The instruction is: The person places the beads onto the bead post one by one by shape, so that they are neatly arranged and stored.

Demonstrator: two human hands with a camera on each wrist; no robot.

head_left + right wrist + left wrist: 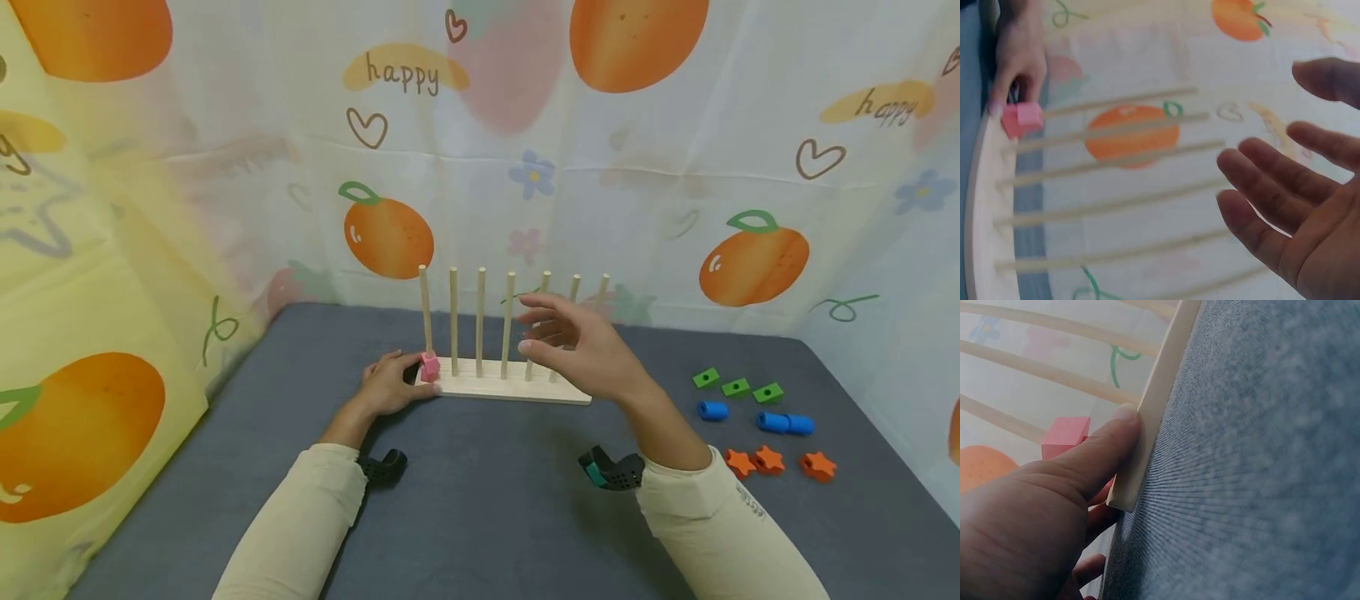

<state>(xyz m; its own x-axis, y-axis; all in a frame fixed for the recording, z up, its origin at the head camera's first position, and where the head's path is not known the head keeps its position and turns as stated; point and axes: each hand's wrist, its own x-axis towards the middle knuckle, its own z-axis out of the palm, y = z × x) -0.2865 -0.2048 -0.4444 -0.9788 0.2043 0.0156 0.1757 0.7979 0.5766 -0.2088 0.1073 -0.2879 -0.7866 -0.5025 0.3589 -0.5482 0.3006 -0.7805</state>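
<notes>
A pale wooden peg board (pixel 517 390) with a row of several upright pegs stands on the table. Pink blocks (pixel 430 367) sit low on its leftmost peg; the right wrist view shows two pink pieces (pixel 1030 116) there. My left hand (pixel 387 385) grips the board's left end, its thumb (pixel 1113 434) along the front edge and its fingers partly hidden behind. Above the right part of the board, my right hand (pixel 585 343) is raised with nothing in it, fingers (pixel 1272 181) loosely bent and apart from the thumb. It covers part of the right-hand pegs in the head view.
On the right of the grey table (pixel 495 517) lie several loose pieces: green blocks (pixel 736 387), blue cylinders (pixel 712 410) and orange stars (pixel 817 467). A fruit-printed curtain (pixel 480 208) hangs behind the board. Both wrists wear black straps.
</notes>
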